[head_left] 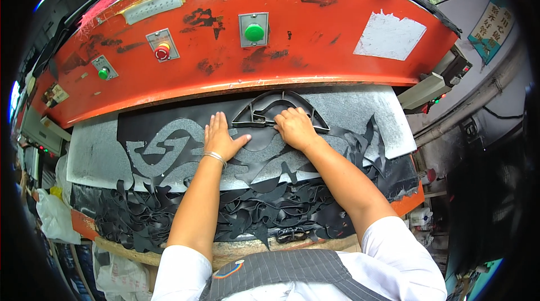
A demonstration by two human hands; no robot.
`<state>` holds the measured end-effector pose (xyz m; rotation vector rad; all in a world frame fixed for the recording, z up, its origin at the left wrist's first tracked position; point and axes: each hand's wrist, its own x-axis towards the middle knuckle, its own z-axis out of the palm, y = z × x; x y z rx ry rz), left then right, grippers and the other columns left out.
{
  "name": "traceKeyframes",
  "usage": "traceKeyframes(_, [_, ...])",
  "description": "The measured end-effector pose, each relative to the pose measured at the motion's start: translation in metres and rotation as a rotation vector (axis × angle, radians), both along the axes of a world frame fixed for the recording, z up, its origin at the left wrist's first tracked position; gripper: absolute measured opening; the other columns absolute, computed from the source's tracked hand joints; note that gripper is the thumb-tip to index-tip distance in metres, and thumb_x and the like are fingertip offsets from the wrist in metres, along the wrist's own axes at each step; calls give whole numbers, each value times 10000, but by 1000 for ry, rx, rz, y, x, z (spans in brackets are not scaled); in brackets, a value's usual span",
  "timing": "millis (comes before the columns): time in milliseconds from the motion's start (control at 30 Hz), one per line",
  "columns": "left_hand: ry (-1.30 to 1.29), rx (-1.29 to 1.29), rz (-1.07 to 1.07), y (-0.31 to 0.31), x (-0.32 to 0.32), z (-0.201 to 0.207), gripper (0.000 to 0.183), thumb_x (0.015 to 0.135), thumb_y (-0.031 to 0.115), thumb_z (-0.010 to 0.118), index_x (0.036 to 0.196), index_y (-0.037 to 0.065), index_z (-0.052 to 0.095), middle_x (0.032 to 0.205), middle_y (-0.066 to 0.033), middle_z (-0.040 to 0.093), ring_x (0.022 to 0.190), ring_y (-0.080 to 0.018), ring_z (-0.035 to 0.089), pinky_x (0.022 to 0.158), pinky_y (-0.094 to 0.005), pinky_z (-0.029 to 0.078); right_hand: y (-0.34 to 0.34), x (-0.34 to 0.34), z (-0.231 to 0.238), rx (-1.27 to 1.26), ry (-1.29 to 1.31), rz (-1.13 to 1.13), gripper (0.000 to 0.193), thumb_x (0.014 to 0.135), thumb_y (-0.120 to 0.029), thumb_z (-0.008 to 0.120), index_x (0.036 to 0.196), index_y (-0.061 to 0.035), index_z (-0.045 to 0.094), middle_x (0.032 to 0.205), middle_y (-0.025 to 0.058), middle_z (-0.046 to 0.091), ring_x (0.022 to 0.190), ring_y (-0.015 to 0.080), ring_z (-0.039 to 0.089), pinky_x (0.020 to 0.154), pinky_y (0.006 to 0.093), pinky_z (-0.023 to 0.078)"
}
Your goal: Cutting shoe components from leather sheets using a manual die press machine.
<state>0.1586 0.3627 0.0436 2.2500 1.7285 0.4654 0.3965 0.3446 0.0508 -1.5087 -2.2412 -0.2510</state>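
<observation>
My left hand [219,137] lies flat on a black leather-like sheet [140,124], fingers spread, with a metal bangle at the wrist. The sheet has curved cut-out gaps where the pale grey cutting board [371,104] shows through. Just right of that hand, a curved metal cutting die [259,119] with inner strips rests on the sheet's far part. The fingers of my right hand [295,128] are closed on the near edge of this die, partly covering it. Its fingertips are bent and partly hidden.
The orange press head [315,37] spans just beyond the board, carrying a large green button [254,32] and a red knob [162,51]. Black curved offcuts [242,211] heap along the near edge. White plastic bags [58,216] hang at left. A grey box [427,92] sits at right.
</observation>
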Motion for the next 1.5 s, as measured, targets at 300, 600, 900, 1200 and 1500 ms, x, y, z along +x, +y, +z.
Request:
traceKeyframes(300, [206,-110,26,6,13,4,993,796,710,553,1517,87,274,1595,-163,174,1485,-294,122,1193,-447,103,-35,91,43,133,570,32,165,847,-114,680,968,-5,653,814,126,608,768,281,616,700,359,493])
traceKeyframes(600, [-247,-247,-170,-21,0,3,715,915,561,543,1327,-24,538,1429,-259,446,1357,-340,411,1128,-423,305,-214,178,119,327,378,-122,124,784,57,604,898,16,628,795,106,605,689,226,584,634,328,458])
traceKeyframes(900, [-1350,-1553,-507,-141,83,90,762,984,623,298,1266,-37,551,1127,-164,664,949,-242,679,855,-358,544,-237,88,128,171,-120,617,214,715,-151,607,913,-74,639,870,1,602,787,151,586,728,301,480])
traceKeyframes(1200, [-1357,-799,-380,-232,80,82,517,835,182,769,1234,36,475,1080,-53,619,979,-123,596,909,-300,481,-270,34,69,-506,1019,262,959,727,-427,832,1415,8,324,1357,204,455,1228,306,496,1054,443,377])
traceKeyframes(1500, [-967,-615,-781,-246,101,59,637,783,289,775,1261,1,468,1218,-177,542,1117,-284,567,974,-374,434,-318,21,79,-592,1355,-75,560,785,-227,815,1242,17,602,1148,96,606,1066,170,563,943,313,431])
